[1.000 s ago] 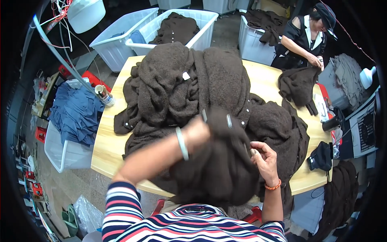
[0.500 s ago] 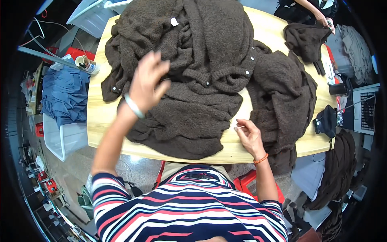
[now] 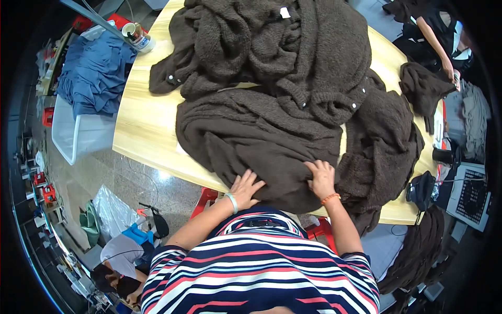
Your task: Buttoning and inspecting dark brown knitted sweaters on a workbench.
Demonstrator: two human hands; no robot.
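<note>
A dark brown knit garment [image 3: 272, 152] lies spread at the near edge of the table, one smoother fold turned over its front part. My left hand [image 3: 243, 191] rests flat on its near left edge, fingers spread. On its near right side, my right hand [image 3: 321, 180] presses down with the thumb apart from the fingers. Neither hand grips anything visible. Just beyond is a heap of brown knit cardigans [image 3: 334, 47] with light buttons and a white label [image 3: 284, 12]. Another brown knit garment [image 3: 381, 131] lies crumpled to the right of my right hand.
The wooden table [image 3: 146, 125] holds a jar [image 3: 141, 42] at left and a black cloth item [image 3: 420, 189] at right. A bin [image 3: 78, 141] of blue garments stands left. Across the table, another person's hand [image 3: 448, 70] holds a brown piece [image 3: 424, 89]. Someone bends low [image 3: 123, 256] at lower left.
My left hand has come down from above the garments to the near edge. My right hand has moved from bare table onto the garment. The near garment's front now shows a smoother face.
</note>
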